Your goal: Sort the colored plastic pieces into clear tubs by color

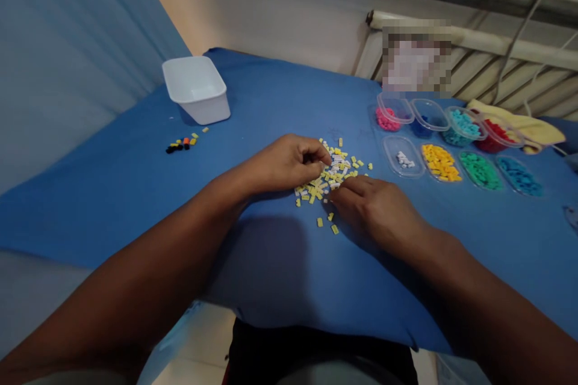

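Pale yellow and white toy building bricks (pixel 335 177) lie in a loose pile on the blue cloth. My left hand (pixel 293 163) is at the pile's left side, fingers curled toward the thumb over the bricks. Whatever it pinches is too small to make out. At the pile's near right edge rests my right hand (pixel 377 204), closed, its fingertips down among the bricks. The fingers hide what they grip, if anything. Closer to me, a few yellow bricks (pixel 334 228) lie apart from the pile.
Clear tubs of sorted bricks stand at the right: pink (pixel 387 120), white (pixel 405 160), yellow (pixel 441 162), green (pixel 481 170), blue (pixel 519 175) and others. A white bin (pixel 205 105) stands back left, with black, orange and yellow bricks (pixel 183 143) before it. A radiator (pixel 478 63) is behind.
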The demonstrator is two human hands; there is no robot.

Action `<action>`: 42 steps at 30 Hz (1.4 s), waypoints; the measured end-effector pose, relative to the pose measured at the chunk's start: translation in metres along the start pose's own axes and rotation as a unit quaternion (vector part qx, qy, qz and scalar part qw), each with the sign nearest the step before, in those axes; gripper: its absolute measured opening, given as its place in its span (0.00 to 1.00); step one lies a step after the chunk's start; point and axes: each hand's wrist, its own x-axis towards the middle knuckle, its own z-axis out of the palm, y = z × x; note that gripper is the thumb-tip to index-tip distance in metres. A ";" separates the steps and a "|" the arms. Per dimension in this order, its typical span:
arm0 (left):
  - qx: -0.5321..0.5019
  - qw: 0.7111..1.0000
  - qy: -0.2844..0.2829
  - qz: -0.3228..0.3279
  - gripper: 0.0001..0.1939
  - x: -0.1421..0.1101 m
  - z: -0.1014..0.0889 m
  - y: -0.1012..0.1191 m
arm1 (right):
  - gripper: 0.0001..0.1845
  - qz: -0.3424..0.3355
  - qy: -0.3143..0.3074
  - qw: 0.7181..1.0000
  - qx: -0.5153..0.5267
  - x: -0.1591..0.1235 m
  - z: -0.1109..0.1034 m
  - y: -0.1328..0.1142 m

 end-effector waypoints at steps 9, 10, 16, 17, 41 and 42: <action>-0.040 0.999 0.016 -0.009 0.13 0.004 0.004 0.000 | 0.13 0.199 0.172 0.965 0.012 -0.024 -0.005 0.078; -0.043 0.999 0.009 -0.009 0.13 0.003 0.005 0.001 | 0.13 0.230 0.180 0.956 -0.006 -0.029 -0.004 0.091; -0.043 0.999 -0.007 0.004 0.13 0.001 0.010 0.008 | 0.16 0.304 0.196 0.932 -0.026 -0.043 0.003 0.132; -0.047 0.999 -0.007 0.004 0.12 0.001 0.012 0.009 | 0.16 0.301 0.206 0.931 -0.023 -0.043 0.002 0.131; -0.011 0.986 0.101 0.133 0.05 -0.011 0.043 0.028 | 0.16 0.287 0.193 0.670 0.656 0.000 -0.001 0.007; -0.010 0.983 0.108 0.146 0.05 -0.011 0.044 0.028 | 0.16 0.286 0.188 0.671 0.658 0.000 -0.001 0.006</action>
